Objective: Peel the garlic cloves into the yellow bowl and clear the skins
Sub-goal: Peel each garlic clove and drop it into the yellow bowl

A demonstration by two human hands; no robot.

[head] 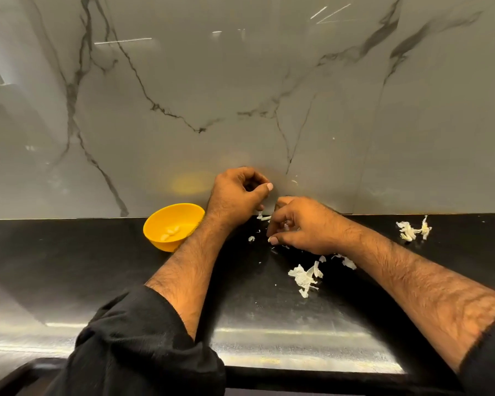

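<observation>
The yellow bowl (pixel 155 224) stands on the black counter against the wall, with a few peeled garlic cloves (pixel 170 232) inside. My left hand (pixel 235 195) is raised just right of the bowl, fingers curled, and a strip of white garlic skin (pixel 262 217) hangs from its lower fingers. Close beside it, low over the counter, my right hand (pixel 306 227) curls its fingers round a garlic clove (pixel 286 225); only a pale bit of the clove shows.
Loose garlic skins lie on the black counter (pixel 97 267): a clump (pixel 305 277) below my right hand, a scrap (pixel 349 262) by my right wrist, another clump (pixel 412 230) at far right, a fleck (pixel 251 238). A marble wall (pixel 240 95) rises behind.
</observation>
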